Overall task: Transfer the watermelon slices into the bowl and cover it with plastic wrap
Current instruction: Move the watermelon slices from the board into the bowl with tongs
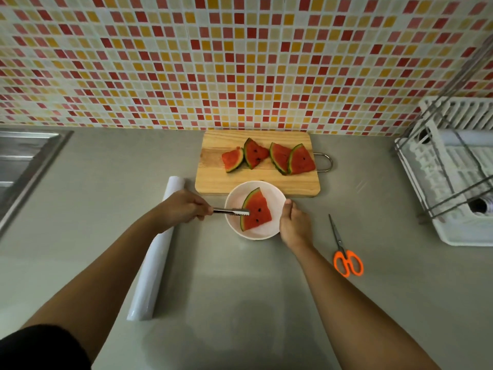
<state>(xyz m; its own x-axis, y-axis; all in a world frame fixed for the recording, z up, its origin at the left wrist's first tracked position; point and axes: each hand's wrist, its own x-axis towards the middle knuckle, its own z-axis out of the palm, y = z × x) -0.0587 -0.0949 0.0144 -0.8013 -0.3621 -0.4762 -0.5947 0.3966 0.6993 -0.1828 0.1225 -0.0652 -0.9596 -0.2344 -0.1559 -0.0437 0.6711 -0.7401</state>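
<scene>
A white bowl (272, 194) stands on the counter just in front of a wooden cutting board (213, 180). One watermelon slice (258, 213) lies in the bowl. My left hand (184, 206) grips metal tongs (229, 211) whose tips touch that slice's rind. My right hand (293, 224) holds the bowl's right rim, thumb on the edge. Several more watermelon slices (266, 156) lie on the board. A roll of plastic wrap (154, 260) lies lengthwise on the counter, partly under my left forearm.
Orange-handled scissors (344, 252) lie right of the bowl. A white dish rack (453, 177) stands at the far right. A steel sink (24, 166) is at the far left. The tiled wall runs behind the board.
</scene>
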